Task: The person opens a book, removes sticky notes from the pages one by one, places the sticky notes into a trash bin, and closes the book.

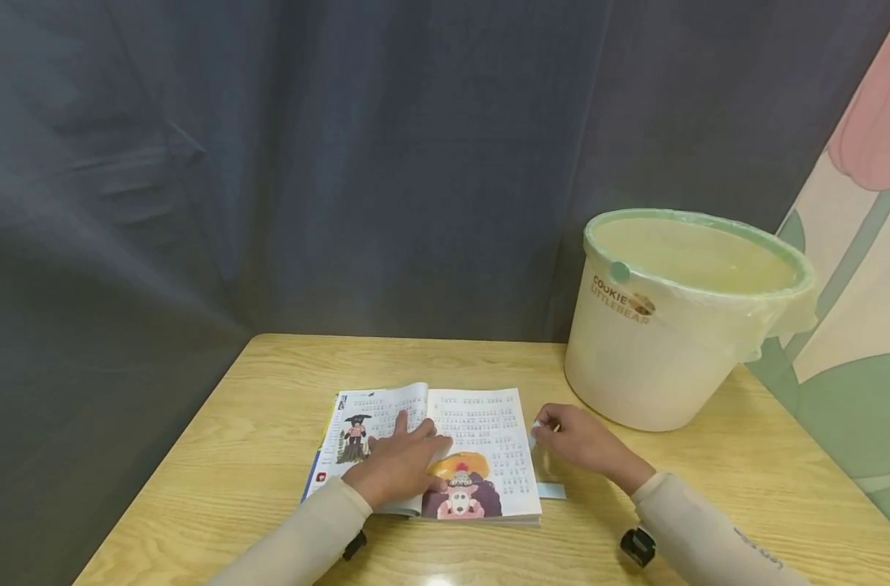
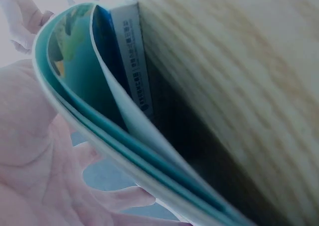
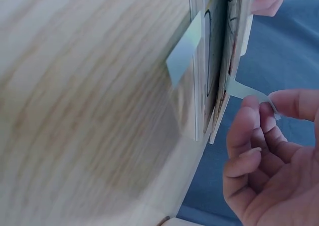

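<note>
A picture book (image 1: 482, 419) lies open on the wooden table, text and cartoon animals on both pages. My left hand (image 1: 399, 462) rests on it with fingers spread, across the left page and the middle fold. In the left wrist view the left-hand pages (image 2: 75, 113) curve up beside the palm. At the book's right edge, my right hand (image 1: 582, 439) pinches the end of a pale paper strip (image 3: 244, 90) between thumb and fingers. The strip's other end meets the page edges. Lower down, a second pale blue strip (image 1: 552, 491) sticks out from the book.
A large cream bucket (image 1: 635, 358) with a green rim stands at the table's back right, beyond my right hand. A dark curtain (image 1: 416, 163) hangs behind the table (image 1: 218, 456). On the right is a wall with a printed flower (image 1: 873, 130).
</note>
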`<state>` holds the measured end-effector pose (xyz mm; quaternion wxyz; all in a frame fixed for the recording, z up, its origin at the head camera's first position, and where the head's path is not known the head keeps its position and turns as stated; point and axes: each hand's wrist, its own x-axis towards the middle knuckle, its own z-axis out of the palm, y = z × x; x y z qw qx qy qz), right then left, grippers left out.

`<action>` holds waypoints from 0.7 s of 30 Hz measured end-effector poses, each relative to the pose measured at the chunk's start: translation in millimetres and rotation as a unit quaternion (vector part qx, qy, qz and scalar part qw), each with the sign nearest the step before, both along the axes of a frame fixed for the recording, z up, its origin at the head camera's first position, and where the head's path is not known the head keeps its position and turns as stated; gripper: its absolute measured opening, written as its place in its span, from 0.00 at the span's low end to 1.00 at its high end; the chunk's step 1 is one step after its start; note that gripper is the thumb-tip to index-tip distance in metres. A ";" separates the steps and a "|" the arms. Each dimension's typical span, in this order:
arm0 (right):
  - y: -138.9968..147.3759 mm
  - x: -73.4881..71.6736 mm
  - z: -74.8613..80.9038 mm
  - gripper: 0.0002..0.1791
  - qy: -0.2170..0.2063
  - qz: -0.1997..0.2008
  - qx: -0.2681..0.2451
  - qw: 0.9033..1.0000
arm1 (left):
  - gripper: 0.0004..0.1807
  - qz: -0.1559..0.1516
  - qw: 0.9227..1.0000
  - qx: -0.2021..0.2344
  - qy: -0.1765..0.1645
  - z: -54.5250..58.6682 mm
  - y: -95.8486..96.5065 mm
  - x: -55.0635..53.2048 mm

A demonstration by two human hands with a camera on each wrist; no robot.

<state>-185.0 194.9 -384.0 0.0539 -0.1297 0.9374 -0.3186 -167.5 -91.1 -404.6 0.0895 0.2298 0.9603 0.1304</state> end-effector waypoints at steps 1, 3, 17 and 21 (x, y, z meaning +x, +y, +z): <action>0.0 -0.1 0.9 0.06 -0.001 0.001 -0.002 1.000 | 0.33 0.000 1.000 0.001 0.000 0.0 -0.1 -0.1; 0.1 -0.3 2.9 0.07 -0.002 0.003 -0.006 1.000 | 0.33 0.000 1.000 0.002 0.001 -0.1 -0.3 -0.1; -15.1 5.8 23.1 0.07 -0.056 -0.026 -0.033 0.998 | 0.33 -0.002 1.000 0.001 0.017 -0.8 -1.2 2.6; -16.6 5.7 25.4 0.08 -0.079 -0.028 -0.056 0.995 | 0.34 -0.002 1.000 0.003 0.015 -0.2 -0.9 3.0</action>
